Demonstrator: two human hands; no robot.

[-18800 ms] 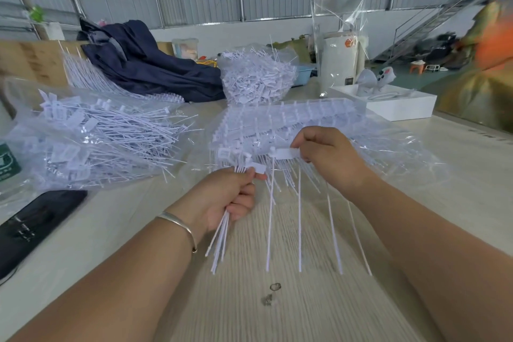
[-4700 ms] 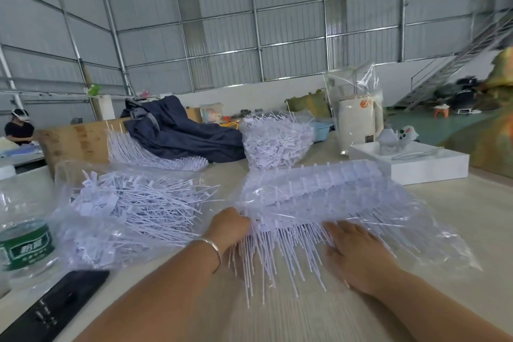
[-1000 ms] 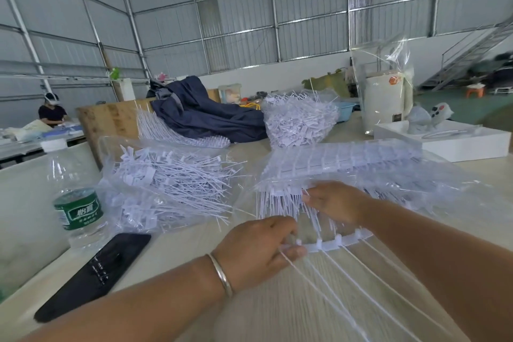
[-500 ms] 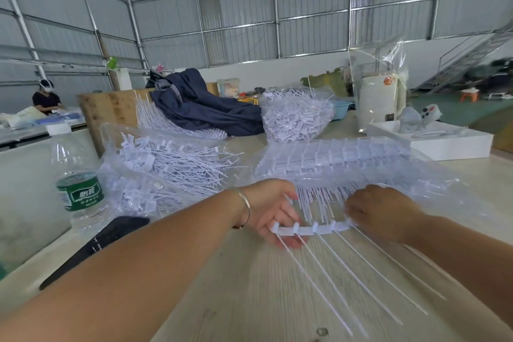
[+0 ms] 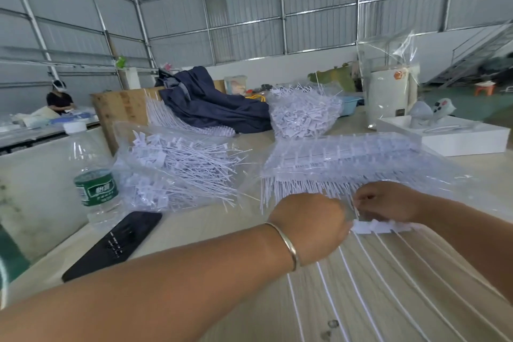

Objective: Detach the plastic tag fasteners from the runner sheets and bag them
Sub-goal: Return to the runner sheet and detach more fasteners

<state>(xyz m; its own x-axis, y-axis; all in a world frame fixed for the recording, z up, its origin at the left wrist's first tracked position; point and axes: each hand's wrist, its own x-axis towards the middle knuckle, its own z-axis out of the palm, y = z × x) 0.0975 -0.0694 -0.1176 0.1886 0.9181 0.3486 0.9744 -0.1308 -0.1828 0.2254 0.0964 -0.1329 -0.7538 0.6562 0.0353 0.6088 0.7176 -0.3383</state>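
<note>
step: snapping fasteners off runner strip [image 5: 380, 226] on table [image 5: 388, 272] | left hand [image 5: 311, 226] gripping strip end | right hand [image 5: 388, 204] pinching near it | advice: twist close to joint, keep tails untangled

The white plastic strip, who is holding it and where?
Both hands hold the runner strip: left hand at its left end, right hand along its top.
</note>
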